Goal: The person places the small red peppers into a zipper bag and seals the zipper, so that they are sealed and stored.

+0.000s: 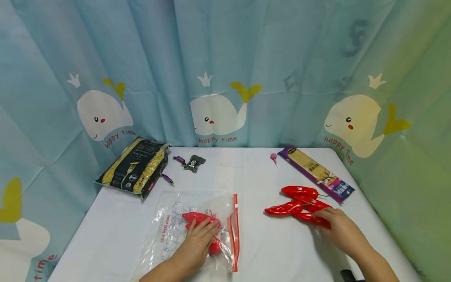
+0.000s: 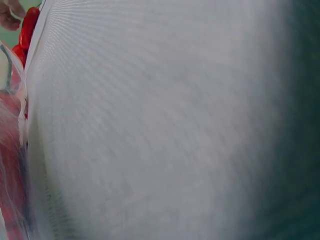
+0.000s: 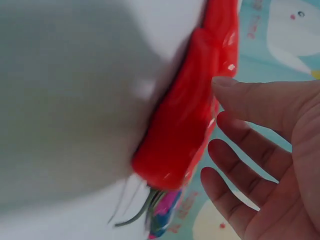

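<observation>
My left hand [image 1: 199,243] lies spread over a clear zip bag [image 1: 149,243], its fingers resting on the plastic above red peppers [image 1: 197,216] inside. At the right, my right hand [image 1: 340,227] is at the nearest of several glossy red peppers [image 1: 310,219] piled on the table. In the right wrist view, the thumb tip meets the edge of this pepper [image 3: 175,120], while the other fingers stay loosely bent beside it. The left wrist view catches only the bag's edge [image 2: 12,110] and, beyond it, loose peppers [image 2: 29,27].
A black pasta bag [image 1: 135,166] stands at the back left, with small wrapped candies [image 1: 194,163] beside it. Behind the loose peppers lie a pink lollipop [image 1: 273,157] and a purple noodle pack [image 1: 315,172]. A whale-print curtain [image 1: 218,47] closes off the back.
</observation>
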`<control>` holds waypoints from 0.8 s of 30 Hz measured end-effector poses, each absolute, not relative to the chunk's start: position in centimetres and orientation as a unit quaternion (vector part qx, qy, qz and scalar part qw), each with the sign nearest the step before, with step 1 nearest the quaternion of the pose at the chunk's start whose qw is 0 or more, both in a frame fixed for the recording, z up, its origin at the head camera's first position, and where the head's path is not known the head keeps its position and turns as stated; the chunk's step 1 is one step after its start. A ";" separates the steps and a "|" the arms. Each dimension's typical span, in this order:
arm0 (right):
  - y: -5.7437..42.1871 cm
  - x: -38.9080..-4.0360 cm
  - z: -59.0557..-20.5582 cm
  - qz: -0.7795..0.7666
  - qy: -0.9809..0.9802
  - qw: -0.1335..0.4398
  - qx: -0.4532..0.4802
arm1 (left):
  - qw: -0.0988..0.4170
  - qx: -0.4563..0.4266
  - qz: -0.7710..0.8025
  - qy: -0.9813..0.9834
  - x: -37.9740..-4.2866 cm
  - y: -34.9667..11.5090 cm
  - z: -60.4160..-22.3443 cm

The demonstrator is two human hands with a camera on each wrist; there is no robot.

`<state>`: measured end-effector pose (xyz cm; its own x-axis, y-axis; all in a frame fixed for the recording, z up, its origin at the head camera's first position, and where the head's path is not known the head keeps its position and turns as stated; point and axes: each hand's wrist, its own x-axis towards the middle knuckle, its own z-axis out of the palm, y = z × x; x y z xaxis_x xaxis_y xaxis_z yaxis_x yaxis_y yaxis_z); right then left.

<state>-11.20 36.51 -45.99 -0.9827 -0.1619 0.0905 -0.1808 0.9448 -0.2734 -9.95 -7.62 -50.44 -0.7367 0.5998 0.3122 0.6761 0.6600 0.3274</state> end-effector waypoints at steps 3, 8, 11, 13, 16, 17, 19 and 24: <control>37.1 -11.0 -46.3 0.132 -0.988 0.021 0.081 | 0.093 -0.354 -0.208 -0.907 -9.9 -7.7 -50.5; 37.5 -11.1 -46.5 0.119 -0.990 0.014 0.080 | 0.093 -0.357 -0.207 -0.906 -9.9 -7.7 -50.5; 37.6 -11.2 -46.6 0.106 -0.991 -0.007 0.075 | 0.103 -0.359 -0.214 -0.903 -9.9 -7.6 -50.6; 37.7 -11.4 -46.7 0.098 -0.992 -0.028 0.073 | 0.111 -0.362 -0.217 -0.900 -9.9 -7.6 -50.6; 37.7 -11.6 -46.7 0.088 -0.993 -0.043 0.072 | 0.119 -0.365 -0.212 -0.899 -9.9 -7.7 -50.6; 37.7 -11.6 -46.8 0.084 -0.993 -0.044 0.074 | 0.120 -0.365 -0.208 -0.900 -9.9 -7.7 -50.6; 37.4 -11.4 -46.8 0.081 -0.993 -0.043 0.080 | 0.120 -0.364 -0.203 -0.901 -9.9 -7.7 -50.5; 35.8 -10.7 -46.7 0.113 -0.989 -0.061 0.077 | 0.119 -0.364 -0.210 -0.900 -10.0 -7.7 -50.5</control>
<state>-10.74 35.77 -46.74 -0.9808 -0.1661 -0.1025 -0.1386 0.9624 -0.2335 -10.00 -7.68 -50.45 -0.7075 0.6043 0.3665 0.7041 0.6475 0.2915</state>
